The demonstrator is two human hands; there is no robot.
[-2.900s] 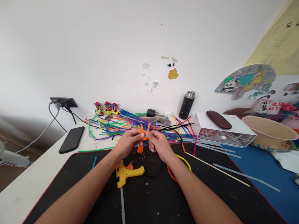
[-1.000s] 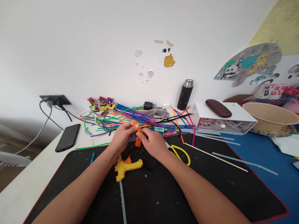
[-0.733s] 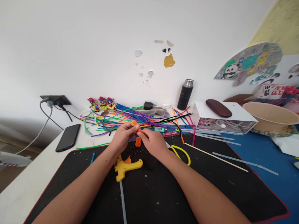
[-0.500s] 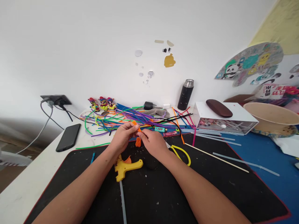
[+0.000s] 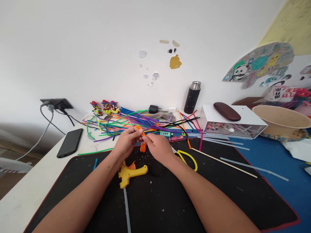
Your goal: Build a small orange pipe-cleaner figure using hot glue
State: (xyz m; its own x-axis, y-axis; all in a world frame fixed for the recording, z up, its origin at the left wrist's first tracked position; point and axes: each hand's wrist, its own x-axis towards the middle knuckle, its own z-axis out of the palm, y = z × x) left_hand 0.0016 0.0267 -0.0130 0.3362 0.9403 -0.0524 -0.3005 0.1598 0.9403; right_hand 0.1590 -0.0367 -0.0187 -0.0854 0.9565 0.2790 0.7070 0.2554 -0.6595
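Note:
Both hands meet above the black mat [image 5: 170, 200], fingers pinched on an orange pipe cleaner piece [image 5: 139, 129]. My left hand [image 5: 127, 139] grips it from the left, and my right hand [image 5: 159, 147] closes on its lower right end. Fingers partly cover the piece, so its full shape is hidden. Just below them is a small folded orange bundle [image 5: 143, 147]; whether it joins the held piece I cannot tell. A yellow glue gun [image 5: 130, 174] lies under my left forearm, a glue stick [image 5: 126, 207] in its back. Yellow-handled scissors [image 5: 191, 158] rest beside my right wrist.
Loose coloured pipe cleaners [image 5: 143, 119] are heaped behind the hands. A black thermos [image 5: 192, 97] and a white box [image 5: 233, 119] stand at the back right. Clear glue sticks [image 5: 255, 168] and a wooden stick [image 5: 223, 162] lie right. A phone [image 5: 70, 143] is at the left.
The view has shifted very slightly. Both hands keep their pinch on the orange piece, with hardly any movement.

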